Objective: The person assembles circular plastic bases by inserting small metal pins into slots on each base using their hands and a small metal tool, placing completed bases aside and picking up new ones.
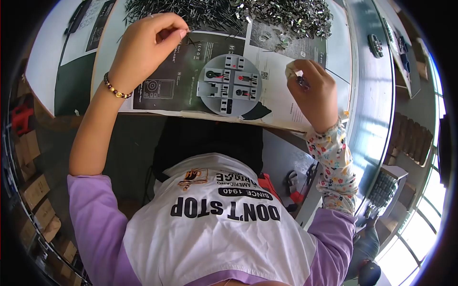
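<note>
Over the printed cardboard, my left hand (155, 40) has thumb and forefinger pinched near the edge of a pile of thin black parts (191, 16); whatever lies between the fingertips is too small to make out. To the right, my right hand (312, 88) is curled around small dark, shiny pieces, with something pale on a fingertip. Between the hands lies a round grey fixture (230, 86) with raised blocks, several of them holding small black and red parts. Behind it is a heap of small shiny metal pieces (296, 21).
Printed cardboard (191, 93) covers the work surface, whose front edge runs just before my body. A metal rail or conveyor (372, 105) runs along the right, with a dark part (375, 45) on it. Cardboard boxes (36, 190) stand at the lower left. Another person (367, 252) is at the lower right.
</note>
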The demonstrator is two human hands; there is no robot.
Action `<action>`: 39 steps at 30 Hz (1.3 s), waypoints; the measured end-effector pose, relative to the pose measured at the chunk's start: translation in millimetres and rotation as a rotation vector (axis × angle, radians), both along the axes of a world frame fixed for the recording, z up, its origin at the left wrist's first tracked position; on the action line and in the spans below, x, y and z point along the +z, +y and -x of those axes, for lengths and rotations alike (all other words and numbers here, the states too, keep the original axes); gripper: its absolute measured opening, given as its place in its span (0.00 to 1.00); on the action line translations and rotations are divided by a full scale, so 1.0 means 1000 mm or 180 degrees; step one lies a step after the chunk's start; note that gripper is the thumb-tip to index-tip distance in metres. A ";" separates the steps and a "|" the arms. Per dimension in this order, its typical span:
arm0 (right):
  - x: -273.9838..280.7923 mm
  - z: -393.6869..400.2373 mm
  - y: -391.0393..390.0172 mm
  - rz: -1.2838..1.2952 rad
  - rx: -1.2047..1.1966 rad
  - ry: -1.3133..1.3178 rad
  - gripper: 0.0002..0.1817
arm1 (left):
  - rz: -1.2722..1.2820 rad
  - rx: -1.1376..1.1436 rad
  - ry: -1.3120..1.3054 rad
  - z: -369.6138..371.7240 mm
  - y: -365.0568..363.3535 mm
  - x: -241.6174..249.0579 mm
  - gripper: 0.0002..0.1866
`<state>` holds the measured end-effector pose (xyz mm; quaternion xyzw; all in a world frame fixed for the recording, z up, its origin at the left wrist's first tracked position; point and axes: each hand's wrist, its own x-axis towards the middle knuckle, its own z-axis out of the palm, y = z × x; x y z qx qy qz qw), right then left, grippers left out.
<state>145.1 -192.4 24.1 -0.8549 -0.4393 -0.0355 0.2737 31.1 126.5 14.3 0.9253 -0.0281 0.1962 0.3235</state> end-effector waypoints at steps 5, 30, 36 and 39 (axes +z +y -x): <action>0.004 0.017 -0.014 0.0590 0.0091 -0.0104 0.11 | 0.0745 -0.0315 0.0253 0.000 -0.036 0.010 0.06; 0.007 0.016 -0.020 0.0004 0.0260 0.1219 0.07 | 0.0226 -0.0890 -0.0400 0.015 -0.085 -0.008 0.06; 0.006 0.018 -0.009 -0.0043 0.0247 0.1730 0.08 | 0.0225 -0.0888 -0.0350 0.012 -0.087 -0.016 0.06; 0.008 0.017 0.000 0.0096 0.0266 0.2103 0.07 | 0.0080 -0.0863 -0.0461 0.011 -0.088 -0.014 0.06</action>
